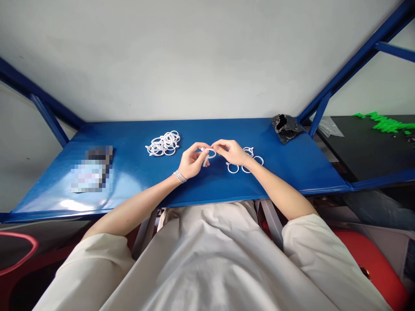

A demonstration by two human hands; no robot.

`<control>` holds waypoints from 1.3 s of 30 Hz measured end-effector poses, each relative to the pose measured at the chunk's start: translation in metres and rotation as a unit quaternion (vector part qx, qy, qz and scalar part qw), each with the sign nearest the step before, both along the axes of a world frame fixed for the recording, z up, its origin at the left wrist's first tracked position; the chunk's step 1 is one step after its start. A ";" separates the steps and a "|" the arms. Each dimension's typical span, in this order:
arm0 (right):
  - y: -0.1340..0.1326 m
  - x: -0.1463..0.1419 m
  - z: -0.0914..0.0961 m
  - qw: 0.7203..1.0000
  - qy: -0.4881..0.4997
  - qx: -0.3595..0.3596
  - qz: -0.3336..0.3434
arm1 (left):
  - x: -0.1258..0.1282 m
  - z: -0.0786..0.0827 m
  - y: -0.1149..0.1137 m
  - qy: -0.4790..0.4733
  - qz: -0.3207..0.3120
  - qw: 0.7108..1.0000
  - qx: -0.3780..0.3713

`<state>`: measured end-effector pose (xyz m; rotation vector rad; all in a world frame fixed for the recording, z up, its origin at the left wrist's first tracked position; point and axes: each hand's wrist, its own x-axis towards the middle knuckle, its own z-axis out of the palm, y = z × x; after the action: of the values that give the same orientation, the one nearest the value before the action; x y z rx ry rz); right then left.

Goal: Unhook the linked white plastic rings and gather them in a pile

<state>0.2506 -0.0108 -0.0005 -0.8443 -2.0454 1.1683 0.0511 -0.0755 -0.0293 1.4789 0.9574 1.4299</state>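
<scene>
White plastic ring: light, springy, best taken by the rim; left hand, right hand both pinching it.

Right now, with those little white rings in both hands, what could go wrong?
The white ring pinched between the left hand and the right hand could slip and roll across the smooth blue table, perhaps over its front edge. The right hand also sits close above the loose rings, so it might nudge them out of place.
</scene>
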 end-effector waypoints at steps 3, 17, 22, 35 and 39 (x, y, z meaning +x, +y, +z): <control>-0.006 -0.003 0.001 0.997 0.024 -0.016 0.070 | -0.003 -0.003 0.003 0.043 0.003 0.997 0.067; -0.024 -0.014 -0.006 0.989 0.060 -0.085 0.109 | -0.004 0.004 -0.009 0.297 0.028 0.908 0.294; -0.028 -0.017 -0.005 0.986 0.063 -0.110 0.104 | -0.002 0.001 -0.010 0.300 0.031 0.911 0.280; -0.020 -0.011 0.006 0.979 0.160 -0.126 0.023 | -0.001 0.003 -0.013 0.295 0.063 0.921 0.247; -0.017 -0.008 0.009 0.980 0.171 -0.106 0.004 | 0.000 0.000 -0.013 0.291 0.055 0.924 0.244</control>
<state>0.2427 -0.0276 0.0089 -0.6769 -1.6671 1.4446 0.0508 -0.0881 -0.0291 2.3409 1.0886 1.3922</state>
